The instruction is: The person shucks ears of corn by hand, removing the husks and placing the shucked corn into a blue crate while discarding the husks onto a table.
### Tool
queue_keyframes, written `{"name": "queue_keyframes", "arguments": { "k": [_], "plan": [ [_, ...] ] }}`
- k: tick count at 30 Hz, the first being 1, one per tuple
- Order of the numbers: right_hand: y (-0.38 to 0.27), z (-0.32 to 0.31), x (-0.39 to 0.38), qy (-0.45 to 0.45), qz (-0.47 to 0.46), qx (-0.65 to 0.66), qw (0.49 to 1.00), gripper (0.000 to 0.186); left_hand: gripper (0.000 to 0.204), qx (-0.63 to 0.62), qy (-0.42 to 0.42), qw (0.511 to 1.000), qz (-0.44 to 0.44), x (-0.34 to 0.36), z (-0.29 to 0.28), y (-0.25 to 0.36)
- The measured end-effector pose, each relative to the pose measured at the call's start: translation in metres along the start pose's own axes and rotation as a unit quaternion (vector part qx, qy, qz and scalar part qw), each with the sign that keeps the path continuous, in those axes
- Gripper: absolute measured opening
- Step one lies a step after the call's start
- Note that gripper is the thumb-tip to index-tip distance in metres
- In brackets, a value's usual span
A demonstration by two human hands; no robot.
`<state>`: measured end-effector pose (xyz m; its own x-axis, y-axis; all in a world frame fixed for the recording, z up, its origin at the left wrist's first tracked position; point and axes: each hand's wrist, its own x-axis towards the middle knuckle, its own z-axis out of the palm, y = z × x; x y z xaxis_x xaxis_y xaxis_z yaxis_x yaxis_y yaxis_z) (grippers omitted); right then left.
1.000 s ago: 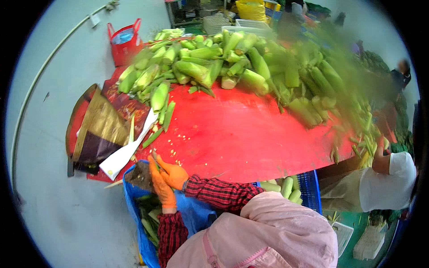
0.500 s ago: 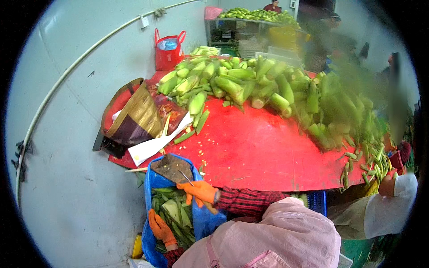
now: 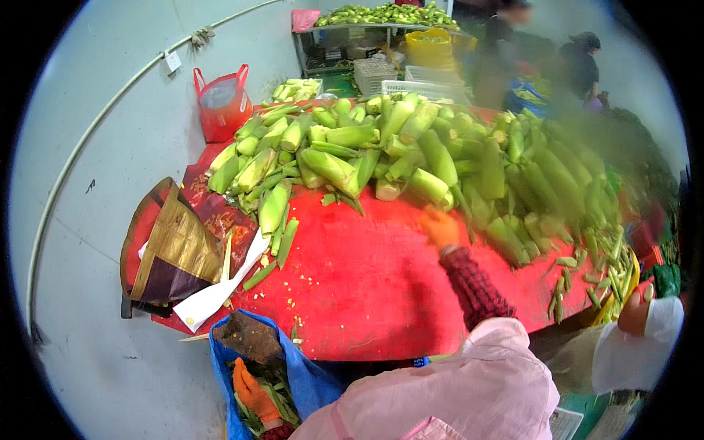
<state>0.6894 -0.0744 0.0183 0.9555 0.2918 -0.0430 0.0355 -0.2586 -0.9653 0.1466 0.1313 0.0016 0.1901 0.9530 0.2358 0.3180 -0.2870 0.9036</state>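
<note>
My left hand, in an orange glove, lies in the blue sack at the lower left, fingers stretched against leafy scraps. A dark, dirty board rests in the sack's mouth. My right hand, also gloved orange, reaches over the red tabletop to just below the heap of green corn ears; motion blurs its fingers and hides what, if anything, they hold. A white strip and a gold-brown bag lie at the table's left.
A red tote stands by the wall. Behind are white crates, a yellow sack, a shelf of corn and blurred people. At the right edge, another person's hand is near loose husked pieces.
My right hand has left the sack's mouth, where it held a knife, and moved up and right toward the heap. My left hand moved from beside it down into the sack.
</note>
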Motion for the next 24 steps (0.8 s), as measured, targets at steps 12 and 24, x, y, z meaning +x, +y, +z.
{"name": "queue_keyframes", "arguments": {
  "k": [12,24],
  "plan": [
    [-0.035,-0.01,0.141,-0.145,0.005,-0.547,0.825,0.075,0.034,0.019,-0.036,0.999,-0.031,-0.005,0.039,0.041],
    [0.014,0.086,-0.116,-0.419,0.2,0.163,0.87,0.047,0.04,-0.235,-0.178,0.953,-0.072,0.01,0.082,0.088]
  ]
}}
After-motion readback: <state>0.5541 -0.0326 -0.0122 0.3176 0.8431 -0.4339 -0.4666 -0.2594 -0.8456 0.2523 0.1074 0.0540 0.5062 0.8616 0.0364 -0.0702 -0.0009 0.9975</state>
